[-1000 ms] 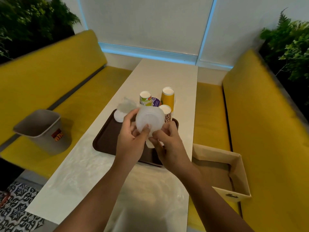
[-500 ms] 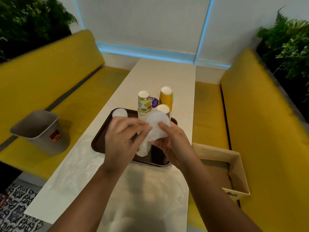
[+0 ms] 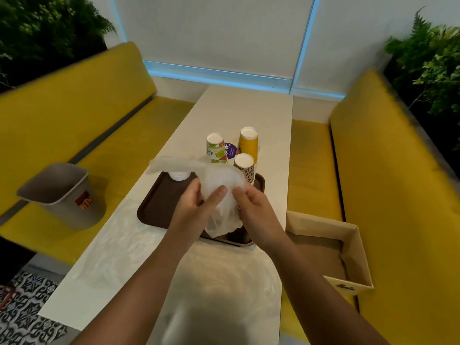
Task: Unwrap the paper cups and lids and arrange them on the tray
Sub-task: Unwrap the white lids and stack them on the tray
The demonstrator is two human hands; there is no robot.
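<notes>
Left hand [image 3: 191, 206]: fingers and thumb curled round the wrapped lids [image 3: 221, 181].
Right hand [image 3: 257, 210]: pinches the wrap's right side.
Wrapped lids: held above the tray [image 3: 159, 207], toward its near edge.
Leopard-print cup [image 3: 245, 168]: inverted, tray's far right corner.
Loose lid [image 3: 178, 175]: tray's far left corner.

**Both hands closed on one bundle**

The bare left forearm runs up from 7 o'clock and the right from 5 o'clock, converging just above the middle of the view. The left hand [image 3: 195, 210] lies knuckles up, its thumb stretched toward 2 o'clock and pressed on the wrapped lids [image 3: 221, 180]. The right hand [image 3: 252, 210], at 3 o'clock of the left, grips the same bundle, its fingers [image 3: 236, 191] bent toward 10 o'clock. The two hands' tips nearly touch.
</notes>
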